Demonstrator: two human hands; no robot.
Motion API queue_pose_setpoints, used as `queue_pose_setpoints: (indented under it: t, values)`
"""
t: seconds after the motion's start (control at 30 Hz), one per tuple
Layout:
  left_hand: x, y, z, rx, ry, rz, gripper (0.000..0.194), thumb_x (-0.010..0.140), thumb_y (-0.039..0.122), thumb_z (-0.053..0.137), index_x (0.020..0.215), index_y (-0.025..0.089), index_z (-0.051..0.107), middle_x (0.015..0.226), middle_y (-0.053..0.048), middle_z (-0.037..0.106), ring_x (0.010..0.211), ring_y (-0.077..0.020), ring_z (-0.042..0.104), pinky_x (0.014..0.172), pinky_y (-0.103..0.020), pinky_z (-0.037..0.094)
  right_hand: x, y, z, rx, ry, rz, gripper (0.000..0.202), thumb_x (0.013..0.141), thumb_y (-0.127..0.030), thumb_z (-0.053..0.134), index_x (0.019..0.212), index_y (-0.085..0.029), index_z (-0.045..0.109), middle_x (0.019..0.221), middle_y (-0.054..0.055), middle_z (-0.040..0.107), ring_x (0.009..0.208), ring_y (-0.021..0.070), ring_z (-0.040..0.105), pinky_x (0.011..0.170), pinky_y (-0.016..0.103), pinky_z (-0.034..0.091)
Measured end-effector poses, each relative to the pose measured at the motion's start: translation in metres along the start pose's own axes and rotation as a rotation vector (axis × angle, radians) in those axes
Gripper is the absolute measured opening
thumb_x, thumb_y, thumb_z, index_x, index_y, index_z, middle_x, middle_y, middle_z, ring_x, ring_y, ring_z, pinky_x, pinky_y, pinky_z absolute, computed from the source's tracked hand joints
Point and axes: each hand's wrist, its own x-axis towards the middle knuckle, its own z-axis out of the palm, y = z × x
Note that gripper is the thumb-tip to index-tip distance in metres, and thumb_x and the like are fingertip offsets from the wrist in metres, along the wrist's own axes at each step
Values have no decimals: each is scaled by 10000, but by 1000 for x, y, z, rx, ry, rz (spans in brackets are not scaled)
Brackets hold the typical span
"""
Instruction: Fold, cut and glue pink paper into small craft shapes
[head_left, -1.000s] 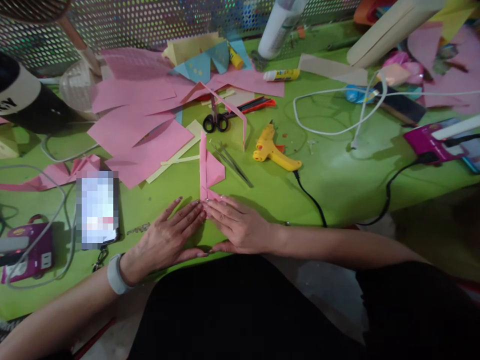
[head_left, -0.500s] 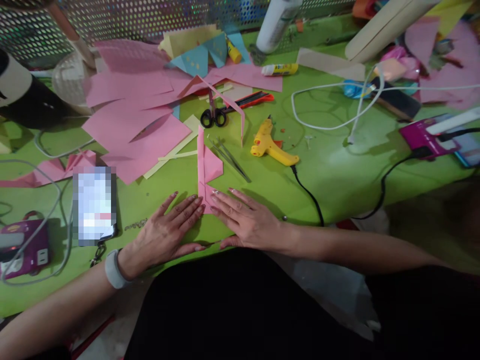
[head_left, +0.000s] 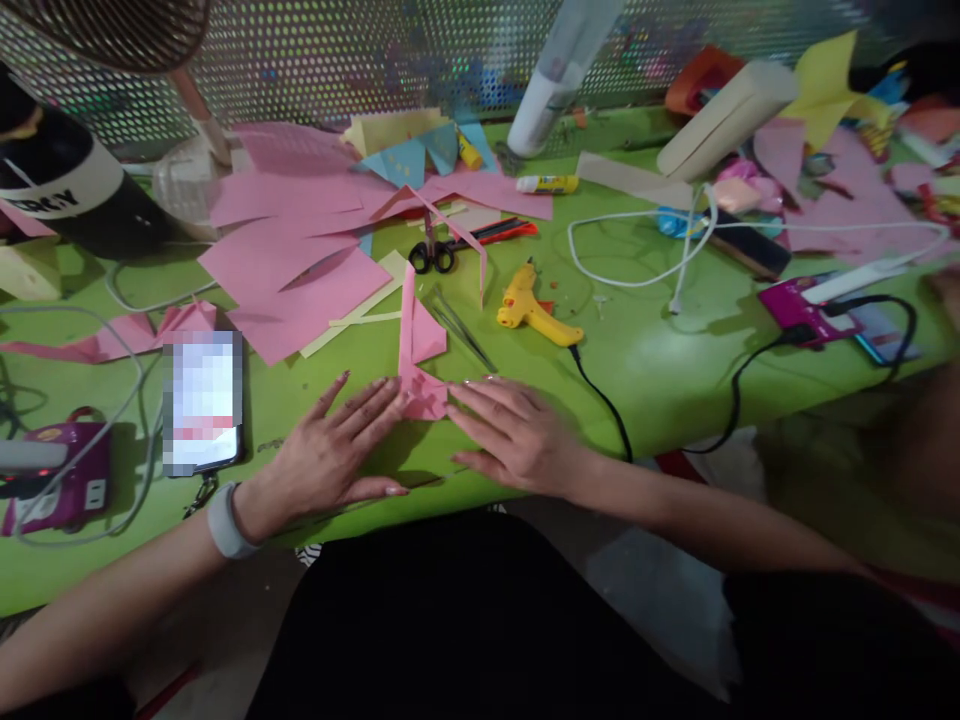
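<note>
A folded piece of pink paper (head_left: 425, 392) lies on the green table between my hands, with a long narrow strip standing up its left side and a pointed flap on the right. My left hand (head_left: 334, 440) lies flat with fingers stretched, its fingertips at the paper's lower left edge. My right hand (head_left: 517, 432) is also spread out, palm down, fingertips at the lower right edge. Just beyond the paper are tweezers (head_left: 466, 332), and a yellow glue gun (head_left: 534, 312) lies to their right. Black-handled scissors (head_left: 431, 258) rest farther back.
Pink paper sheets (head_left: 300, 300) spread over the back left. A phone (head_left: 202, 400) lies left of my left hand. Glue stick (head_left: 547, 184), white cable (head_left: 622, 250) and purple power strip (head_left: 802, 310) sit toward the right. A dark bottle (head_left: 67, 190) leans at far left.
My right hand has slid right, off the paper's lower part, baring more of it. My left hand stays at the left edge. The camera view has shifted slightly.
</note>
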Motion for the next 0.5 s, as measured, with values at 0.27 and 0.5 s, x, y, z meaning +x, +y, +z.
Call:
queue_pose_setpoints:
  t: [0.27,0.5]
  values:
    - [-2,-15,-14,-83,178,-235,794,947,588,431,1556,172,138,1525,-170,386,1401,-310,380,1154,-517,321,41,6,23,278,-52,271,566,832,-595,622,1162,-136,639,1162,147,641,1090,293,549,947,491,468]
    - [-2,-18,-16,-322,157,-420,664,970,533,423,1502,150,316,1496,-159,438,1377,-296,423,1118,-503,393,62,1,39,454,-176,236,122,847,-293,699,880,-176,693,962,70,662,978,233,574,844,440,514]
